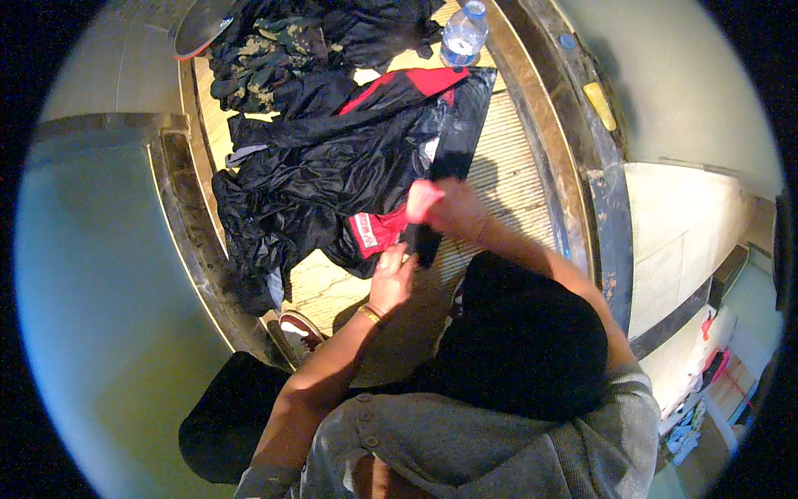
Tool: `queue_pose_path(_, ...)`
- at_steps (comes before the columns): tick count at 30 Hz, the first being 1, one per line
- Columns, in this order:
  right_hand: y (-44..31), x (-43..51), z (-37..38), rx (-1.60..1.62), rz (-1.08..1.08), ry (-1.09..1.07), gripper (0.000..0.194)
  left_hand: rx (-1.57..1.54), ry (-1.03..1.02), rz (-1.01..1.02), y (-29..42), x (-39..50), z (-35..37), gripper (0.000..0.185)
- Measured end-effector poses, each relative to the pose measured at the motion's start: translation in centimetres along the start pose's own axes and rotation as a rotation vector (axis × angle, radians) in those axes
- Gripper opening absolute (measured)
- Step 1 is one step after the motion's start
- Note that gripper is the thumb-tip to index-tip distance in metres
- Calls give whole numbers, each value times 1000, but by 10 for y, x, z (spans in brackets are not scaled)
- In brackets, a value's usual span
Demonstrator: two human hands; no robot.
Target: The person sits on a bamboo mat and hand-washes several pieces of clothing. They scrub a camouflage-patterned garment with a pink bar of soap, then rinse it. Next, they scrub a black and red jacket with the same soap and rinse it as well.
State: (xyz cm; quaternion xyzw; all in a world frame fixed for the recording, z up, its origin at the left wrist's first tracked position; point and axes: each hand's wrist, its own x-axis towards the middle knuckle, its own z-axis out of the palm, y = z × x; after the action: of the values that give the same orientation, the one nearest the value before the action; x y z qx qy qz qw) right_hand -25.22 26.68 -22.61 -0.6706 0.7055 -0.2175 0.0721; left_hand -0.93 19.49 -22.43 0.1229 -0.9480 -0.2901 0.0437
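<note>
A black garment with red panels (324, 168) lies crumpled on the ribbed floor before me. My right hand (452, 209) is closed around a pink object (424, 199), perhaps a brush or soap; blur hides its exact kind. It is over the garment's dark edge at the right. Just below and to the left, my left hand (394, 277) pinches the garment's edge beside a red patch with a white label (365, 231). The label bears writing.
A camouflage garment (268, 62) and more dark cloth lie at the top, near a basin (201, 28). A clear plastic bottle (464, 34) stands at upper right. A yellow object (600, 106) rests on the right ledge. My shoe (300, 329) is at lower left.
</note>
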Motion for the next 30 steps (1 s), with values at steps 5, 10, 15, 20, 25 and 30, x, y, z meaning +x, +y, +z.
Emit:
queue_pose_path(5, 77, 16, -32, -80, 330, 179, 22, -73, -3, 141, 13, 32, -26, 26)
queue_pose_path(10, 19, 11, -14, -81, 289, 236, 27, 145, -9, 47, -6, 10, -39, 35)
queue_pose_path(15, -27, -5, 15, -125, 489, 192, 51, 186, -12, 35, -21, -6, -22, 44)
queue_pose_path(20, -9, -14, 18, -91, 405, 302, 60, 236, -25, -4, -15, 16, -21, 48)
queue_pose_path(25, -13, -5, 14, -65, 519, 239, 69, 280, -67, 16, -15, 18, -20, 53)
queue_pose_path(30, -14, 2, -7, 22, 528, 75, 68, 288, -28, 14, -16, 19, -17, 46)
